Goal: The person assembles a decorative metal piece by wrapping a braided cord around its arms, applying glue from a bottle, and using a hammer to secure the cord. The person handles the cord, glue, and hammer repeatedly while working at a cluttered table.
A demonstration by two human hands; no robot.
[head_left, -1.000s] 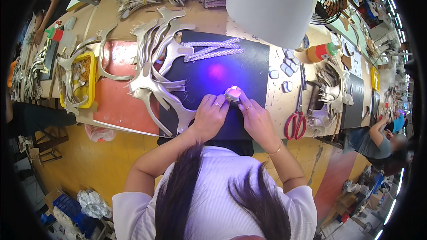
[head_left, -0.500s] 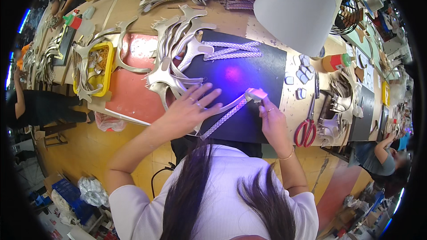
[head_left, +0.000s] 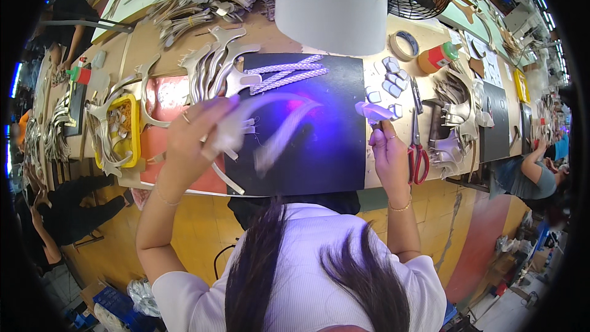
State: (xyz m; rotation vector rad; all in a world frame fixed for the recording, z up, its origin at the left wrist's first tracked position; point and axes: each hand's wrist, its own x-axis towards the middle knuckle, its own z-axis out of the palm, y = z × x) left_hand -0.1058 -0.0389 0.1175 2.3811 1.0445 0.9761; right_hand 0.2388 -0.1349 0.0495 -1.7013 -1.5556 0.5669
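Note:
My left hand (head_left: 195, 138) is raised over the left part of the black mat (head_left: 341, 166), closed on a pale curved strap piece (head_left: 279, 107) that trails right, smeared by motion. Further right, my right hand (head_left: 388, 147) pinches a small pale flat piece (head_left: 376, 111), tinted violet by the light. What exactly that piece is, I cannot make out. Purple-and-white woven straps (head_left: 292, 74) lie across the mat's far left corner. Beside them, metallic gold shoe-upper pieces (head_left: 212, 67) are heaped over a red mat (head_left: 166, 95), partly hidden by my left hand.
Small grey-white patches (head_left: 393, 80) lie right of the mat, near red-handled scissors (head_left: 418, 163), a tape roll (head_left: 404, 45) and a red-orange bottle with a green cap (head_left: 437, 57). A white lamp shade (head_left: 332, 6) hangs overhead. Far left stands a yellow tray (head_left: 132, 147).
My left hand has lifted away to the left, now with the strap piece swinging from it. My right hand has moved off toward the mat's right edge with the small pale piece. The view has shifted.

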